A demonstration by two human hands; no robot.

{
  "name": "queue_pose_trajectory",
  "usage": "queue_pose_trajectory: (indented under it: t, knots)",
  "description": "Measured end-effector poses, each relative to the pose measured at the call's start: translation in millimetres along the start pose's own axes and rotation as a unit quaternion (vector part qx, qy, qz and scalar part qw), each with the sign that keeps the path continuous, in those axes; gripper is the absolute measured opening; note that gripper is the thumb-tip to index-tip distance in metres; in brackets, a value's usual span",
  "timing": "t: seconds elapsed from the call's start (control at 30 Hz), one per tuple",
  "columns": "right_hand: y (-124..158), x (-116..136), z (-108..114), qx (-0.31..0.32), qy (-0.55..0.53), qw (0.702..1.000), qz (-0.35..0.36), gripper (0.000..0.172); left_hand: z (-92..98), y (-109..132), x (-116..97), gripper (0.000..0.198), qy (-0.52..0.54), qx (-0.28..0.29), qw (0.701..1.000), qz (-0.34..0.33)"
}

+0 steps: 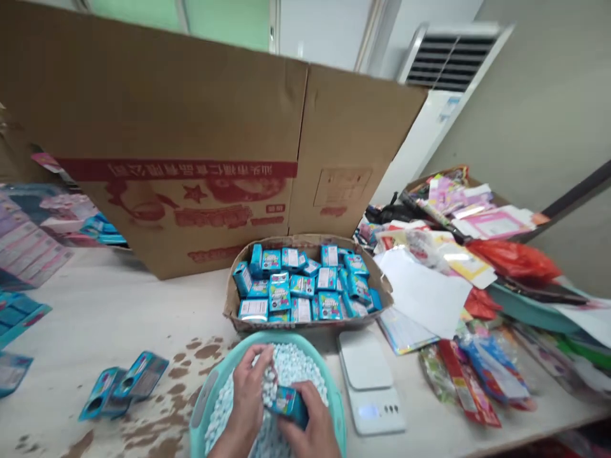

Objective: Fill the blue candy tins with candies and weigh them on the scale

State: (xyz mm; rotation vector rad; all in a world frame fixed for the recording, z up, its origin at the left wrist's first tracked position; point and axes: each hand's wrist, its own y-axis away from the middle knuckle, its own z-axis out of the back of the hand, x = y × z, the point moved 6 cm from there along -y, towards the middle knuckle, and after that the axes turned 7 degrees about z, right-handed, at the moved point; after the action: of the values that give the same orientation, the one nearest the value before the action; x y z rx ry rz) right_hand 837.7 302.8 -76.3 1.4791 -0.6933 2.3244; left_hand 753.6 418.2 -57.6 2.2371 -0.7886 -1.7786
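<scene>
A teal plastic basin [338, 407] full of small pale candies [298, 366] stands at the front of the table. Over it, my right hand [312, 423] grips a small blue candy box [286, 401] lying tilted, its end toward my other hand. My left hand [251, 381] is curled around a clump of pale candies against the end of that box. Whether candies are passing into the box I cannot tell. Two blue boxes [143, 375] with dark round holes lie on the table to the left.
Behind the basin, a cut-down carton [305, 326] holds many blue boxes. A digital scale [367, 381] sits right of the basin. A big cardboard sheet [214, 127] stands at the back. Packets, papers and a red bag [515, 257] crowd the right; pink boxes [31, 248] stand left.
</scene>
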Motion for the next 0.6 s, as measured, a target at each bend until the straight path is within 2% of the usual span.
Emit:
queue_pose_trajectory:
  t: [0.17,0.4,0.6]
  knots:
    - [-7,-10,-4,0.011,0.008,0.999,0.034,0.042,-2.4,-2,2,0.039,0.033,0.006,0.999,0.008]
    - [-6,18,12,0.027,-0.026,0.999,-0.021,0.031,-9.5,8,-7,0.032,0.010,0.015,1.000,-0.020]
    - [-12,21,20,0.023,-0.032,0.999,-0.026,0.023,-17.9,8,-13,0.025,0.003,0.026,0.997,-0.078]
